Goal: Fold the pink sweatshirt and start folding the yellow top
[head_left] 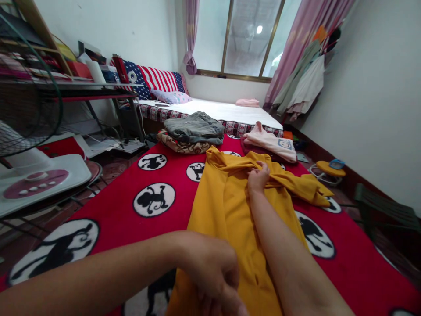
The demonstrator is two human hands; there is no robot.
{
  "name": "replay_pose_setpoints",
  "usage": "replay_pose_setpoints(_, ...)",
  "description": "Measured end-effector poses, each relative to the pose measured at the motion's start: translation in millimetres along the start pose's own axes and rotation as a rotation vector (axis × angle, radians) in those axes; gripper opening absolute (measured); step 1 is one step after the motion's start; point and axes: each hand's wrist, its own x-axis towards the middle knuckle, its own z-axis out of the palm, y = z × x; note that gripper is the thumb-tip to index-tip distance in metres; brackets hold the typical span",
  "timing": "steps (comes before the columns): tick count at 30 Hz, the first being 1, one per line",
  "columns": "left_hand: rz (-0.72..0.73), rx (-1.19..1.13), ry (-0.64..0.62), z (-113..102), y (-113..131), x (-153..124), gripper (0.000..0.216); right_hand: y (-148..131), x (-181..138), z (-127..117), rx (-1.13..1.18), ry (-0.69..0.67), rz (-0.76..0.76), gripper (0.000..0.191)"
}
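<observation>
A mustard-yellow garment (223,206) lies stretched lengthwise on a red blanket (131,215) printed with black monkeys in white circles. My right hand (258,177) reaches to its far end and pinches a bunched fold near the collar. My left hand (213,272) is close to me at the garment's near end, fingers curled on the yellow cloth. One sleeve (305,186) trails off to the right.
Folded grey and patterned clothes (192,131) are stacked at the blanket's far edge, next to a pink-and-white garment (271,142). A mattress (226,112) lies under the window. A fan base (36,180) and cluttered desk (66,83) stand left, a green chair (384,210) right.
</observation>
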Motion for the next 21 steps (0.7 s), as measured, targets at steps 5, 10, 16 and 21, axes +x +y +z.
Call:
replay_pose_setpoints(5,0.098,0.423,1.133,-46.2,-16.8,18.2,0.020,3.9,12.0,-21.9,-0.184,-0.053,0.042,0.058)
replay_pose_setpoints(10,0.029,0.528,1.527,-77.9,-64.8,45.1,0.040,12.3,21.1,-31.7,-0.272,-0.208,0.108,0.031)
replay_pose_setpoints(16,0.044,0.530,1.498,-79.4,-77.8,52.7,0.057,12.4,40.2,-47.7,-0.078,0.174,0.070,0.020)
replay_pose_setpoints(21,-0.011,0.561,1.378,-78.0,-73.8,56.6,0.065,1.5,41.6,-60.7,-0.007,0.424,0.097,0.038)
